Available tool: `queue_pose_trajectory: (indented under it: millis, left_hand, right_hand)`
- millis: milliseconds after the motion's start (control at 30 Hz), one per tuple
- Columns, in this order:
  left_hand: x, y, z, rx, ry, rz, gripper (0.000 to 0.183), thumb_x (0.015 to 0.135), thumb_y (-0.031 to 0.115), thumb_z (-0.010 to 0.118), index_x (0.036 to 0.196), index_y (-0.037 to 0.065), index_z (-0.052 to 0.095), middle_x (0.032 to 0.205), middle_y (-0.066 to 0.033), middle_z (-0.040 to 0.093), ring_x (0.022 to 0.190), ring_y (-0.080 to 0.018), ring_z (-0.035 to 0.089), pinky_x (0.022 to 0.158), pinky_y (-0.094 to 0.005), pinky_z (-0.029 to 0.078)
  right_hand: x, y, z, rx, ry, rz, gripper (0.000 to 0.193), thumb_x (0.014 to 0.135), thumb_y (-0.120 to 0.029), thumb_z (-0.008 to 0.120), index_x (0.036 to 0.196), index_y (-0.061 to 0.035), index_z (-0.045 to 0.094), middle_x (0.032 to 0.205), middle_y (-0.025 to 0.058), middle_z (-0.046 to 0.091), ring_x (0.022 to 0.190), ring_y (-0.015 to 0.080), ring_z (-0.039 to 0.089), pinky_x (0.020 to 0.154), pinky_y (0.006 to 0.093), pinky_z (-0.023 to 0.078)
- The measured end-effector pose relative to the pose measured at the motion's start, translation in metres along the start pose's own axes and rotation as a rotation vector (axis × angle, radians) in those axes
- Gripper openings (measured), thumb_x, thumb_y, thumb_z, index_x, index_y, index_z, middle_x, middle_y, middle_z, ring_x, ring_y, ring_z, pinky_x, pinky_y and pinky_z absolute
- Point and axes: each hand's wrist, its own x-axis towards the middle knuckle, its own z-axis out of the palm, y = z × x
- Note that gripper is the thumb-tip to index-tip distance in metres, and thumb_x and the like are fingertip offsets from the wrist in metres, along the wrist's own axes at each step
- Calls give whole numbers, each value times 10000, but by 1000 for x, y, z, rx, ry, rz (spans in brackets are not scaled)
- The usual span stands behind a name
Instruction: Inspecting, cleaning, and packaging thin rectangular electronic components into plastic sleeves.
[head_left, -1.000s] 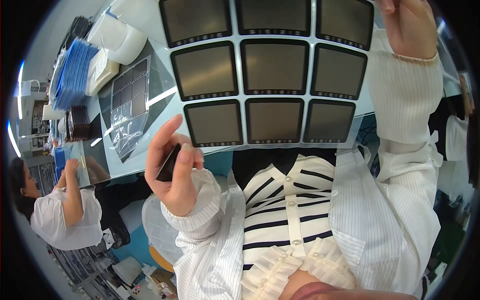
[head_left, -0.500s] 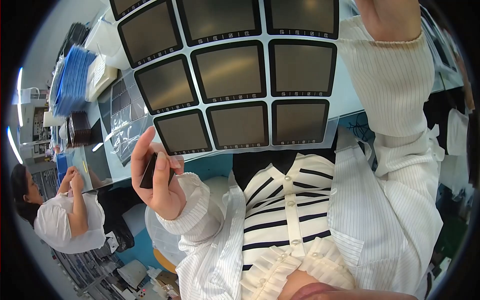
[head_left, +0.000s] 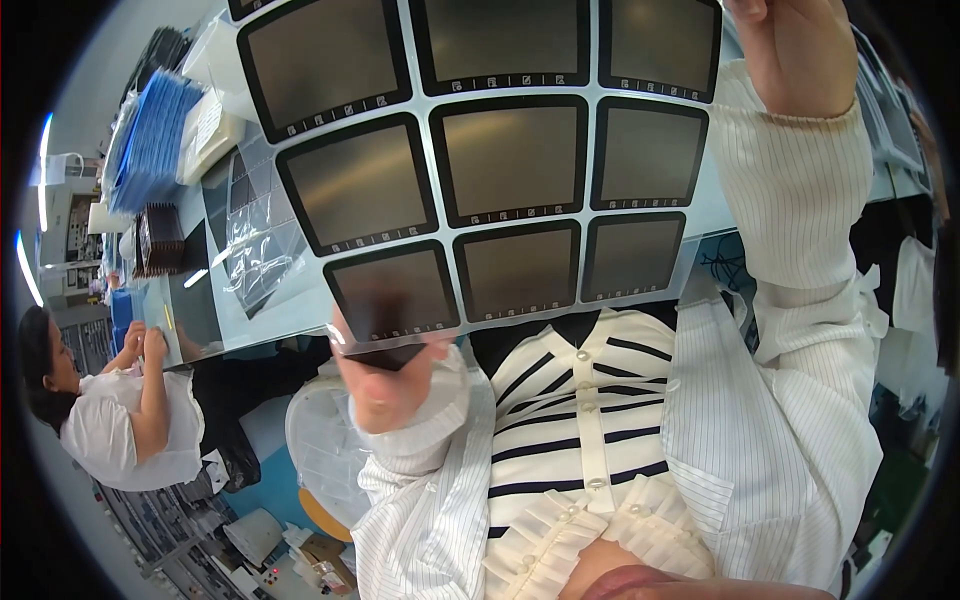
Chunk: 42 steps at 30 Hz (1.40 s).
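A clear sheet bearing rows of dark, black-framed rectangular panels (head_left: 510,160) hangs tilted in front of me above the table. My right hand (head_left: 805,65) is raised by the sheet's upper right edge and seems to hold it. Its fingers are mostly cut off by the top of the picture. My left hand (head_left: 390,395), smeared by motion, is at the sheet's lower left corner, partly behind it. A small flat black piece (head_left: 385,355) is in its fingers. Whether this hand also touches the sheet is unclear.
On the table's left stand a stack of blue sheets (head_left: 150,140), a brown ribbed block (head_left: 160,240) and plastic-wrapped dark panels (head_left: 260,235). Farther left sits a co-worker (head_left: 130,410), hands together at the table. A clear plastic container (head_left: 325,430) is below my left arm.
The sheet has shifted right and slightly down in the view. My left hand, still with the black piece, has moved right and down to the sheet's lower corner.
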Motion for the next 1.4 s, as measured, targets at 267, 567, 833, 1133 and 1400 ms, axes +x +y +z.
queue_pose_trajectory:
  millis: [267,567,833,1133,1400]
  left_hand:
    - [-2,-20,19,317,-12,-141,294,785,35,708,1033,-10,556,851,-63,602,702,-134,552,658,-252,453]
    - [-9,-10,19,-19,-13,-248,135,838,41,645,920,-61,610,836,-139,625,725,-197,602,657,-301,509]
    - [19,-17,6,300,-472,183,147,829,41,613,928,-65,632,787,-149,632,632,-231,597,554,-312,477]
    - [5,-27,15,666,9,85,157,834,112,650,830,-44,628,657,-91,587,548,-164,532,517,-270,429]
    - [16,-24,17,17,340,-540,227,879,202,618,775,8,560,652,-53,542,609,-142,497,576,-263,388]
  right_hand:
    - [-8,14,10,55,32,42,117,903,-105,572,881,0,620,555,-13,547,377,34,417,375,152,312]
    - [-8,81,-5,522,-294,521,139,885,-119,603,868,16,628,557,10,560,394,74,486,389,178,351]
    - [-30,117,-3,81,-98,712,266,906,-132,579,1095,55,595,638,9,542,450,39,403,486,131,364]
    - [-23,73,-6,99,139,478,161,873,-129,623,887,31,633,561,1,547,393,64,437,384,192,310]
    - [-41,47,-13,7,48,-38,267,919,-116,554,1153,2,606,788,21,640,538,37,417,477,166,297]
